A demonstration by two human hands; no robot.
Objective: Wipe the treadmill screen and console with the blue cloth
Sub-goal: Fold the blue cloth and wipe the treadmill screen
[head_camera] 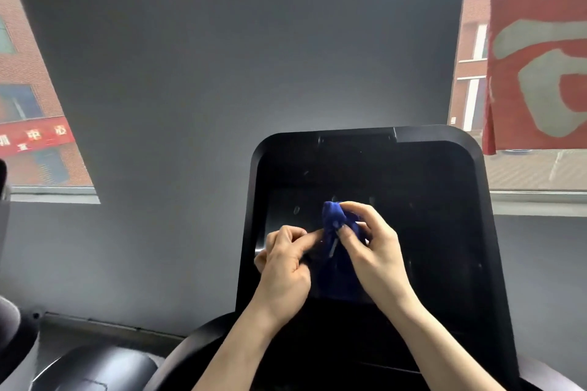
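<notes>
Before the dark console (470, 232), both hands are working a bunched blue cloth (333, 219) just in front of the black screen (413, 232). The right hand (373, 251) is curling its fingers and thumb round the upper part of the cloth, gripping it so that a rounded fold is sticking up above the fingertips. The left hand (286, 263) is pinching the cloth's left edge between thumb and forefinger, with the remaining fingers folding in toward the palm. More of the cloth is hanging down between the two wrists, dark against the screen, and whether it is touching the glass is not clear. Both bare forearms are reaching up from the bottom edge of the view, angling inward toward each other.

The console is standing tilted back, with a raised rim running round its top and sides and faint smudges showing on its surface. A grey wall (222, 57) is filling the space behind it. To the left a window (28, 98) is showing a brick building with a red sign; to the right a red banner (536, 47) with pale lettering is hanging in front of another window
</notes>
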